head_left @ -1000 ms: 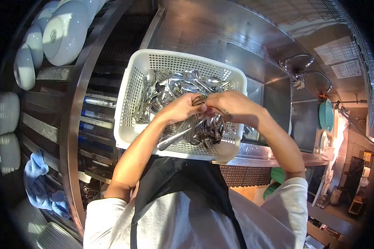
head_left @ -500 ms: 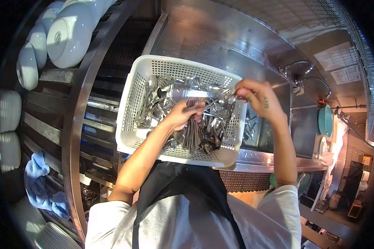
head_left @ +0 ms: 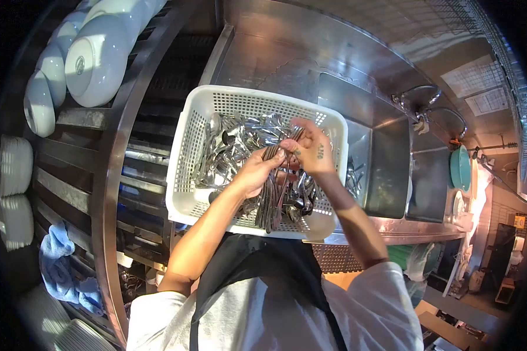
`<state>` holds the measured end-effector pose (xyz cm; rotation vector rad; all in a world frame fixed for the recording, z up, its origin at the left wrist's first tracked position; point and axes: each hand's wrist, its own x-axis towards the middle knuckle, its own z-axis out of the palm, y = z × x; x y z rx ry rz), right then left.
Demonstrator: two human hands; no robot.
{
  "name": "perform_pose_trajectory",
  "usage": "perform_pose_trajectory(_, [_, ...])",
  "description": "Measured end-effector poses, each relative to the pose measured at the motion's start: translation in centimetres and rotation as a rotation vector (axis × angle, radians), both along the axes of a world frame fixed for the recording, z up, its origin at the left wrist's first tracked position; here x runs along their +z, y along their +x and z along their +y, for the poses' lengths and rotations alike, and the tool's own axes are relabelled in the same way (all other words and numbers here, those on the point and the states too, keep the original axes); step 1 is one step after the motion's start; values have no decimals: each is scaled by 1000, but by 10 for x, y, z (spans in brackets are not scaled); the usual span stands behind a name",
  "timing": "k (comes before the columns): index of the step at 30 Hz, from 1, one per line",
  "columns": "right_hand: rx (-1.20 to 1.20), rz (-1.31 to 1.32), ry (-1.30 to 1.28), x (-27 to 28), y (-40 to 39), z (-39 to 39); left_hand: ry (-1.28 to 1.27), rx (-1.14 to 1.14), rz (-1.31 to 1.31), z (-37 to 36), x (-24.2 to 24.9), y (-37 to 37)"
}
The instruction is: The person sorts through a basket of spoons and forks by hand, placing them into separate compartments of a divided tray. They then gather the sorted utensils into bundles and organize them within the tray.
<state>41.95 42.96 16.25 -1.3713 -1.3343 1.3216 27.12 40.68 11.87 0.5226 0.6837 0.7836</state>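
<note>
A white perforated plastic basket [head_left: 178,199] holds a jumble of metal forks and spoons [head_left: 225,131]. Over its middle, my left hand [head_left: 256,174] is closed around a bunch of cutlery [head_left: 270,153], handles side by side. My right hand [head_left: 313,153] meets it from the right, fingers curled round the upper part of the same bunch. Which pieces make up the bunch is hard to tell, since the fingers cover much of it. Below my hands, long handles [head_left: 269,205] lie lined up near the basket's front side, with spoon bowls [head_left: 298,202] beside them.
The basket stands at a steel sink [head_left: 389,175], where more cutlery [head_left: 354,175] lies to its right. A faucet [head_left: 433,108] is mounted behind. On the left, a metal rack [head_left: 108,193] carries white bowls [head_left: 96,61] and a blue cloth [head_left: 61,263].
My right hand has moved left and down from the basket's right rim to the bunch in my left hand. The view has shifted slightly.
</note>
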Motion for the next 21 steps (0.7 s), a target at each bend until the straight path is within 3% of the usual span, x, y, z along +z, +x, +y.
perform_pose_trajectory(5, [-120,175,-204,-26,-9,-8,45,-10,131,-1,-8,-3])
perform_pose_trajectory(7, [-204,263,71,-38,-7,-7,51,7,49,-2,-7,-5])
perform_pose_trajectory(8, [-244,264,370,-44,-7,-5,51,92,81,-3,-7,-7])
perform_pose_trajectory(12, [-264,407,230,-10,-6,-21,-10,198,96,0,-9,-24])
perform_pose_trajectory(14, [-214,614,188,-33,-24,-33,56,102,49,0,-18,-26])
perform_pose_trajectory(16, [-94,82,76,-17,-46,-40,154,100,156,-3,-20,-23])
perform_pose_trajectory(17, [-151,-223,311,-23,-56,-42,251,106,265,-6,-21,-22])
perform_pose_trajectory(19, [-132,-406,413,-27,-61,-39,179,101,190,-9,-7,-21])
perform_pose_trajectory(21, [-20,-514,446,-31,-59,-41,34,356,124,-13,-1,-16])
